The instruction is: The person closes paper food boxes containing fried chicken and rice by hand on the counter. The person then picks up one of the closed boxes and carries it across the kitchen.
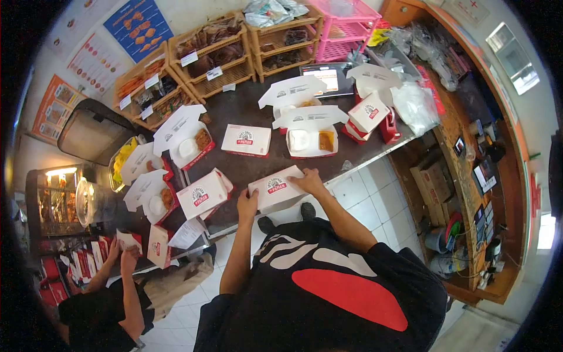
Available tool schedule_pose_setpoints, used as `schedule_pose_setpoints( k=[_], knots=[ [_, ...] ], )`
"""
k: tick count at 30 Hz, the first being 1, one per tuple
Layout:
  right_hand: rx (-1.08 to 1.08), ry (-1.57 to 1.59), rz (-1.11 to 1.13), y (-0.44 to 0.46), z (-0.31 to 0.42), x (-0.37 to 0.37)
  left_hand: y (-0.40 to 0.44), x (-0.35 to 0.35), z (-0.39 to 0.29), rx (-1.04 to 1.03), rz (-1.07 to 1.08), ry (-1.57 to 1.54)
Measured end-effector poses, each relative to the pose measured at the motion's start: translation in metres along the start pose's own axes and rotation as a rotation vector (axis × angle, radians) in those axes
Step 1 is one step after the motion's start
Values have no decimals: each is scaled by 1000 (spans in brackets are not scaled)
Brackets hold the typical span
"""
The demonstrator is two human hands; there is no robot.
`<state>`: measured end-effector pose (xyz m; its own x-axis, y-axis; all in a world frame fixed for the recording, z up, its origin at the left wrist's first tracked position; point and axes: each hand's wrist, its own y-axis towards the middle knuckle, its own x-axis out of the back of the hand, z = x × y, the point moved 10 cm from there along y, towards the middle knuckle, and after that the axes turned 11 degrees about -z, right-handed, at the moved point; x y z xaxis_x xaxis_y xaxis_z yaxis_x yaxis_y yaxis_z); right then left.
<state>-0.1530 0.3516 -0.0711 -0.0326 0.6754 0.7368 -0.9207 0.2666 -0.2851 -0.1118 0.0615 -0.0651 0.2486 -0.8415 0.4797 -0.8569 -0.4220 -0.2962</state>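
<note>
Both of my hands grip one white takeaway food box (pixel 274 189) with a red logo, its lid down, at the front edge of the dark counter. My left hand (pixel 247 204) is closed on the box's left end, thumb near the top edge. At the right end, my right hand (pixel 309 180) is closed with its fingers over the lid's corner. Just behind stands an open food box (pixel 296 141) with rice and an orange-brown portion inside. A closed food box (pixel 246 139) lies farther back to the left. Closer on the left is another closed food box (pixel 202 195).
Several open boxes (pixel 186 146) with rice and fried pieces stand on the counter's left. Stacked closed boxes (pixel 369 114) and a tablet (pixel 329 79) are at the right back. Wicker racks (pixel 217 58) line the wall. At lower left, a co-worker's hands (pixel 128 252) handle a box.
</note>
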Motion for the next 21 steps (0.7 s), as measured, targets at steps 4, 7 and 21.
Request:
schedule_pose_setpoints(
  k=[4, 7, 21],
  knots=[
    [5, -14, -25, -2, -1, -7, 3, -4, 11, 7, 36, 37],
    [-5, 48, 25, -6, 2, -9, 1, -4, 13, -10, 45, 162],
    [200, -252, -122, -25, 12, -15, -21, -33, 21, -189, -136, 334]
  ],
)
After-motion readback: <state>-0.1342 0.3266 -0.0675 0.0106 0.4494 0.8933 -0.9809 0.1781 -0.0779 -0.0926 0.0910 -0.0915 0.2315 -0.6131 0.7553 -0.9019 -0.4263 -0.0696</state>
